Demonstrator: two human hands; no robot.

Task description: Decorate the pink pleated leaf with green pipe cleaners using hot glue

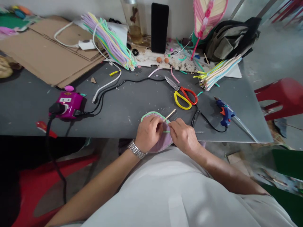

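Both hands are together at the table's front edge, over a lilac fuzzy piece (161,145) with a light green rim, seemingly of pipe cleaners. My left hand (148,130), with a metal watch at its wrist, grips this piece with fingers curled in. A thin wooden stick (170,114) sticks up between the hands, close to the left fingertips. My right hand (185,135) is closed in a pinch at the piece's right side; what lies in its fingertips is hidden. A short green strand (166,131) crosses the piece between the hands.
Scissors (182,94) with red and yellow handles lie just beyond my hands. To the right rests a blue glue gun (226,113), its cord trailing. Pipe cleaner bundles (111,44) lie farther back. A purple power socket (68,105) and cardboard (47,53) are on the left.
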